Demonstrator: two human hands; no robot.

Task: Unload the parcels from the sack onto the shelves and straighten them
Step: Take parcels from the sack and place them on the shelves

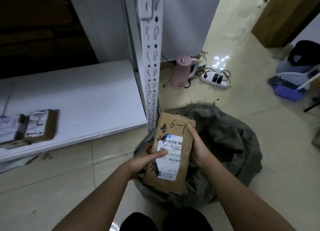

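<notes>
A flat cardboard parcel (pixel 174 132) with a white shipping label and black handwriting is held over the grey sack (pixel 228 144) on the floor. My left hand (pixel 147 158) grips its left edge, thumb lying across the label. My right hand (pixel 199 145) grips its right edge, fingers curled round the side. The sack lies open and crumpled beneath the parcel. To the left, the low white shelf (pixel 83 99) carries two labelled parcels (pixel 34 125) near its left end, blurred in this view.
The perforated white shelf upright (pixel 151 57) stands just left of the sack. Behind it on the tiled floor sit a pink kettle (pixel 183 71) and a power strip (pixel 214 79) with cables. A blue dustpan and mop bucket (pixel 292 81) stand at right.
</notes>
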